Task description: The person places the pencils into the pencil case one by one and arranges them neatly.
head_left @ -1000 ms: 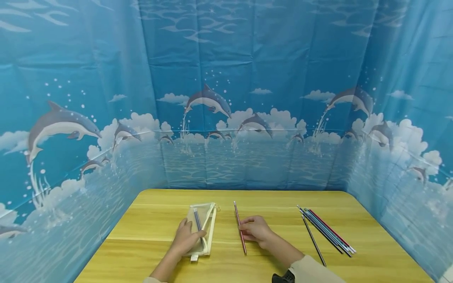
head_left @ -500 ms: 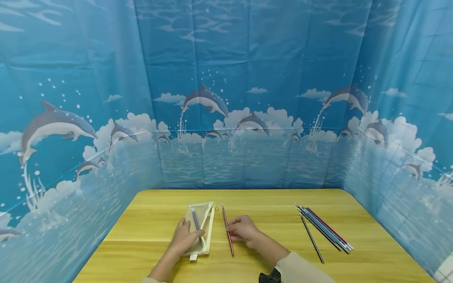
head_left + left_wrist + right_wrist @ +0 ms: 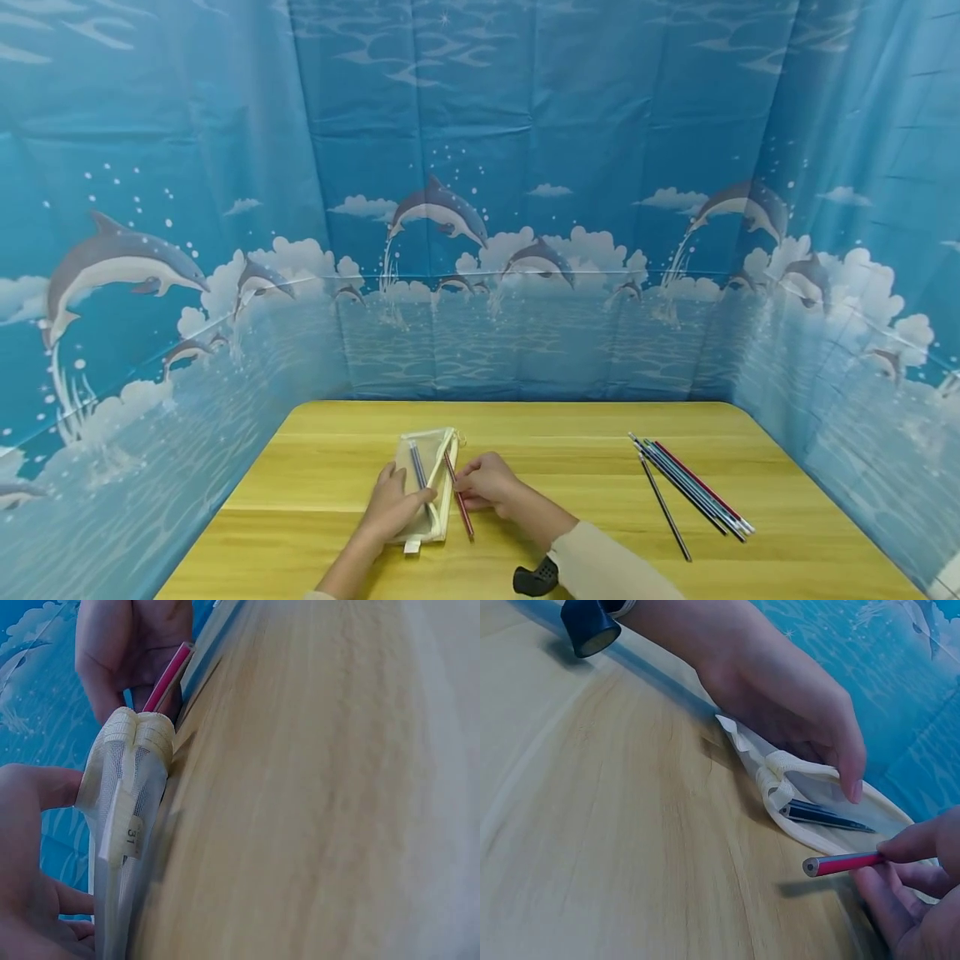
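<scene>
A cream mesh pencil case [image 3: 441, 525] lies left of the table's middle, its zip side gaping to the right. My left hand [image 3: 393, 504] grips it, thumb at the opening's edge. Dark pencils [image 3: 821, 815] show inside the case in the right wrist view. My right hand [image 3: 491, 485] pinches a red pencil [image 3: 465, 517] between thumb and fingers. The pencil slants along the opening, its far end at or within the rim; exactly how far in I cannot tell. Its near end [image 3: 811, 866] sticks out towards the right wrist camera.
On the right of the yellow wooden table [image 3: 570, 433] lies a bunch of several pencils [image 3: 697, 492]. One dark pencil [image 3: 666, 510] lies just left of them. A blue dolphin-print curtain [image 3: 480, 358] stands behind the table. A black device [image 3: 536, 577] sits at the right wrist.
My right hand has carried the red pencil leftward from the table's middle to the pencil case's opening. My left hand stays on the case.
</scene>
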A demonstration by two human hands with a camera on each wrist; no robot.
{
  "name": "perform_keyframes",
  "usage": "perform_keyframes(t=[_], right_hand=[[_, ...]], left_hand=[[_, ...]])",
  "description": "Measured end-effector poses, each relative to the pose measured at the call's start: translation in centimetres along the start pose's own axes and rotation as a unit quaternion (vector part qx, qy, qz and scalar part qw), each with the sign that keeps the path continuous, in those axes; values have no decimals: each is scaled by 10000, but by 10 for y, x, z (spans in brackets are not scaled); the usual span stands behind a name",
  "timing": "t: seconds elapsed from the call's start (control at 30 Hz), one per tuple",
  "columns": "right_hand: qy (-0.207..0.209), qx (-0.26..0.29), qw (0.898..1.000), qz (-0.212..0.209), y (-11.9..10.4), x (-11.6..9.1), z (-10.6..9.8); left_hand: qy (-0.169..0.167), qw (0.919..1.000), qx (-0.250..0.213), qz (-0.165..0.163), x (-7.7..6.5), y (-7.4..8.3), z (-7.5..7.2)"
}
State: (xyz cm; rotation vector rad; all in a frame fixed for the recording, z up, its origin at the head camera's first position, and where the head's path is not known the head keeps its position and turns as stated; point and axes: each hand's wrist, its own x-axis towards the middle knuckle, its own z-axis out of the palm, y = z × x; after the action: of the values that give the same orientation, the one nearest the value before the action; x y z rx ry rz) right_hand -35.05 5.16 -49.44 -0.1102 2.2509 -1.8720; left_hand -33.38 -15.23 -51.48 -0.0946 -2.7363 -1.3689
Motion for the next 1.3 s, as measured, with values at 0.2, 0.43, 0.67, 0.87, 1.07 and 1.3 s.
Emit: perform_keyframes(t=[0.2,0.43,0.67,0.87,1.07,1.3], right_hand=[[60,-168,9998,43,-6,12,10],[149,-237,9994,218,-11,24,20],[8,-298,9993,217,-14,31,20],[-624,-77,9978,203,-13,33,20],[-1366,602,9880,387,-7,34,26],[-1469,654,9861,414,-6,32,17]], left_hand=[[4,10000,34,9,2,3,-1],[-18,10000,-6,-21,0,3,1],[-13,10000,-73,-62,1,6,2],[-67,9999,-74,-130,2,6,-3],[-86,9998,-152,-129,2,8,-7],[-125,9996,-124,-212,2,9,-6]])
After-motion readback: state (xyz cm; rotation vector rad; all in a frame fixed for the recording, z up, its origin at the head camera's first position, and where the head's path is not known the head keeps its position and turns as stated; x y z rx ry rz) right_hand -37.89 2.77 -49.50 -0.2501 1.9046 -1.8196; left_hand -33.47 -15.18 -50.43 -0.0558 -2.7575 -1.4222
